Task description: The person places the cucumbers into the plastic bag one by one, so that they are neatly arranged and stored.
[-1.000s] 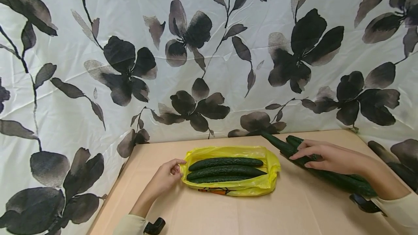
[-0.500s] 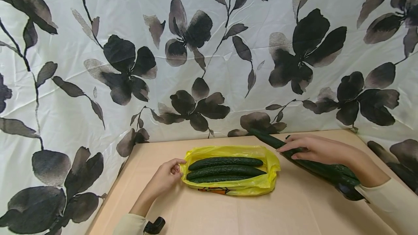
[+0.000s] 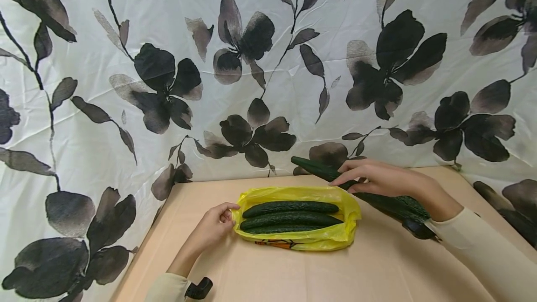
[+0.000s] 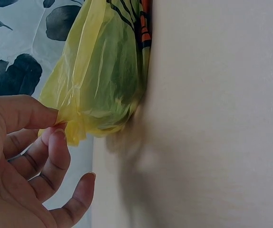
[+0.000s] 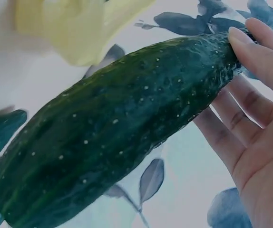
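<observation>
A yellow plastic bag [image 3: 320, 246] lies with its mouth spread upward, and several dark green cucumbers [image 3: 289, 221] rest inside it side by side. My left hand [image 3: 211, 228] pinches the bag's left end between thumb and index finger, as the left wrist view shows on the gathered plastic [image 4: 72, 116]. Above the table, behind the bag's right end, my right hand [image 3: 373, 178] holds another cucumber [image 5: 117, 126] by its narrower part, thumb on one side and fingers on the other. That cucumber is tilted, its thin tip toward the upper left; its thick end reaches back under my wrist.
Beneath my right forearm, partly hidden, at least one more cucumber [image 3: 414, 205] lies on the beige tabletop [image 3: 268, 276]. A white floral cloth [image 3: 302, 78] hangs behind the table and along its sides.
My right hand has lifted the cucumber from the right side and carried it leftward and away, nearer the bag. The left hand and bag have stayed in place.
</observation>
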The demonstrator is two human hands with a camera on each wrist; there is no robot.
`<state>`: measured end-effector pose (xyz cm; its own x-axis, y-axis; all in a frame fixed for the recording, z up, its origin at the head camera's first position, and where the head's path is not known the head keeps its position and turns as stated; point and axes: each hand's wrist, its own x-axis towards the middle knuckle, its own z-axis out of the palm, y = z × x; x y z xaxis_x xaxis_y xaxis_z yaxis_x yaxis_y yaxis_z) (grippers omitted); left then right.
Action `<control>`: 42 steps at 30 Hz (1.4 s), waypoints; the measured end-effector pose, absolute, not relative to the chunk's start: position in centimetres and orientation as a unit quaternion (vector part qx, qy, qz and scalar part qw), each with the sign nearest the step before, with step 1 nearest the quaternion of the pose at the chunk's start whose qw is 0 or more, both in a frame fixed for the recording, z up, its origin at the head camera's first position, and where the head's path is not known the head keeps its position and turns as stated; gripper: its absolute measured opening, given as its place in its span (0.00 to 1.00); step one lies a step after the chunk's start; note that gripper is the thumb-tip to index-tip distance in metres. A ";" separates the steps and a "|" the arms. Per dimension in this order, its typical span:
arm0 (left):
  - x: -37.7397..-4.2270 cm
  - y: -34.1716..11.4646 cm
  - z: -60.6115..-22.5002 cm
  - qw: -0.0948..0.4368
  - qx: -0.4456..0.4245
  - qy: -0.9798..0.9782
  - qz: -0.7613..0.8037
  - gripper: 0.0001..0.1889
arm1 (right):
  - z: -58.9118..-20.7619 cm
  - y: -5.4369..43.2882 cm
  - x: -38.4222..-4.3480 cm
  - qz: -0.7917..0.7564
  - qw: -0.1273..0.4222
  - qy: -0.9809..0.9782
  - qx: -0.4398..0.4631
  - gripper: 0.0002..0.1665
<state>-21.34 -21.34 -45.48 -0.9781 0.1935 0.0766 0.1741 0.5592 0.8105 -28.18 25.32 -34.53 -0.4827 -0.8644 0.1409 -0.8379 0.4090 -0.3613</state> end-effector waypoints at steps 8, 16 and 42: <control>-21.5 -21.4 -45.7 0.013 0.105 0.885 0.453 0.22 | -33.6 22.4 -29.1 -0.192 0.028 0.832 -0.520 0.31; -21.5 -21.4 -45.9 0.011 0.108 0.886 0.451 0.22 | -33.2 19.4 -29.9 -0.198 -0.018 0.799 -0.567 0.28; -21.6 -21.2 -45.7 0.008 0.104 0.891 0.442 0.21 | -38.4 12.8 -31.3 -0.128 -0.043 0.771 -0.623 0.21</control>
<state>-21.58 -21.20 -45.75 -0.9782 0.1922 0.0786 0.1788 0.5879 0.7889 -31.28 12.79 -38.39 -0.2208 -0.9488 0.2259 -0.9710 0.1920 -0.1425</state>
